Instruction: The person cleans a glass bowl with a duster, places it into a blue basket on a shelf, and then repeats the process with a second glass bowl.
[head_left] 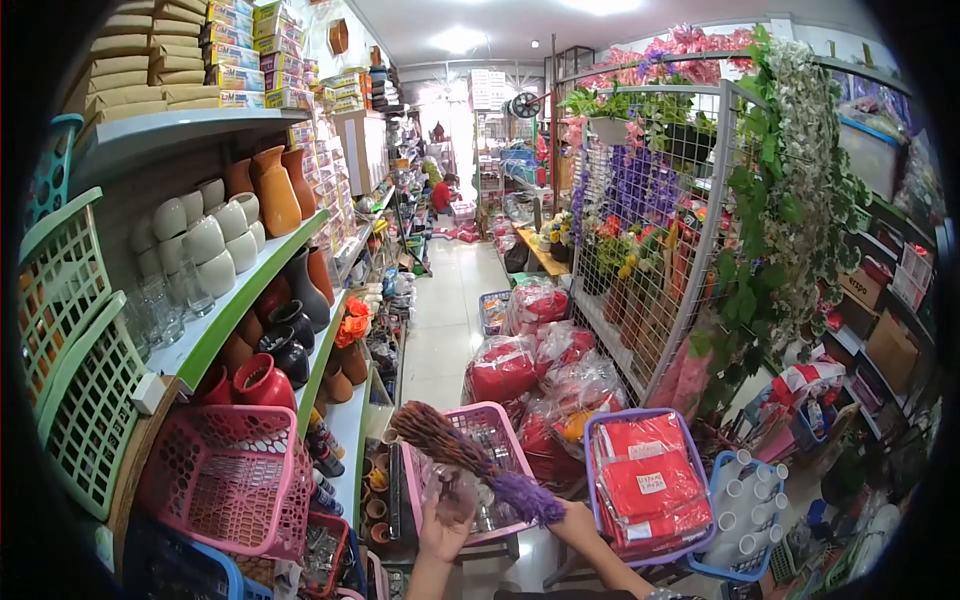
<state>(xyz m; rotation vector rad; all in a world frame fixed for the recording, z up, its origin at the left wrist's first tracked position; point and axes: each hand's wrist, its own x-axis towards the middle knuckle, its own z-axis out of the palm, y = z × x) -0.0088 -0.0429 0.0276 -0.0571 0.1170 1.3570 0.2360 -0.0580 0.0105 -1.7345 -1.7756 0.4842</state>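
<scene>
My right hand (575, 525) is closed at the purple fluffy end of a duster (450, 445). The duster's brown, bristly part slants up and left. My left hand (443, 530) is raised palm up, with its fingers around a small clear glass (455, 498); its exact shape is hard to make out. Both hands are at the near edge of a pink plastic basket (520, 450), which has several clear glass items inside. The duster crosses over this basket and hides part of it.
Right of my hands stands a purple basket (597, 480) with red packets (650, 485), beside a blue basket (745, 570) of white cups. Left are an empty-looking pink basket (215, 530) and shelves of vases (275, 190). Red bagged goods (503, 370) line the aisle; a person (443, 195) is farther back.
</scene>
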